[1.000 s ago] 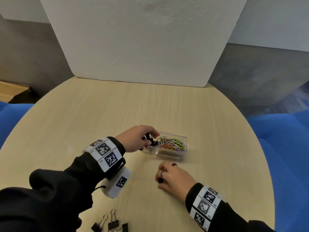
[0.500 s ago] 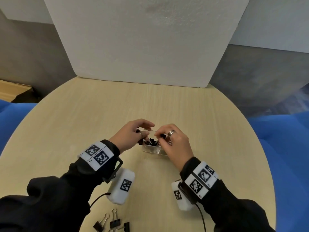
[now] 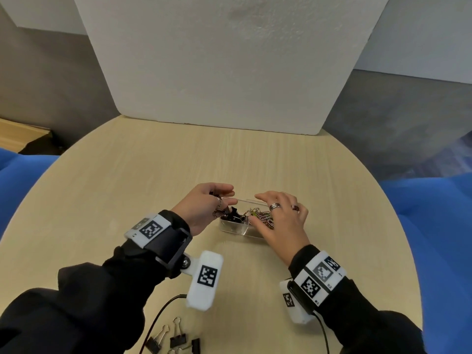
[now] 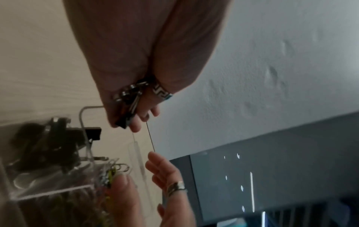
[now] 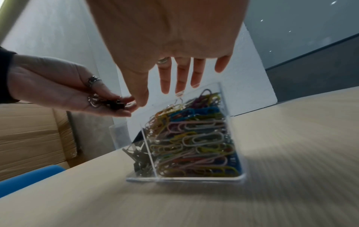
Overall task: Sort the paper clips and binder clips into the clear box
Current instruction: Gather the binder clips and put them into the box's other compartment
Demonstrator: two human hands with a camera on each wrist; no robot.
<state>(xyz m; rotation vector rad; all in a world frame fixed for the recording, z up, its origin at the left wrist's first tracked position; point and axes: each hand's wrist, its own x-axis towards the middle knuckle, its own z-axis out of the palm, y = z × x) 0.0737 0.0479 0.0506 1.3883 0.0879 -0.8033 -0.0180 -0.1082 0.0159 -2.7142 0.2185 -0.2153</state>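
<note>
The clear box (image 3: 233, 229) sits mid-table with two compartments. Black binder clips (image 3: 236, 217) fill its left one, coloured paper clips (image 5: 194, 135) its right one. My left hand (image 3: 221, 204) hovers at the box's left end, fingers curled round a small bunch of binder clips (image 5: 114, 104), which the left wrist view shows too as binder clips in hand (image 4: 129, 106). My right hand (image 3: 265, 209) is held open over the paper-clip side. Its straight fingers (image 5: 181, 76) are just above the rim and hold nothing.
Several loose binder clips (image 3: 176, 338) lie at the table's near edge, beside a black cable (image 3: 158, 318). A white foam board (image 3: 229, 60) stands at the far edge of the round wooden table (image 3: 127, 175). Blue seats flank both sides.
My right hand rose from the table in front of the box, reached over it, and has now spread open above the paper clips. The left hand stayed at the box's left end.
</note>
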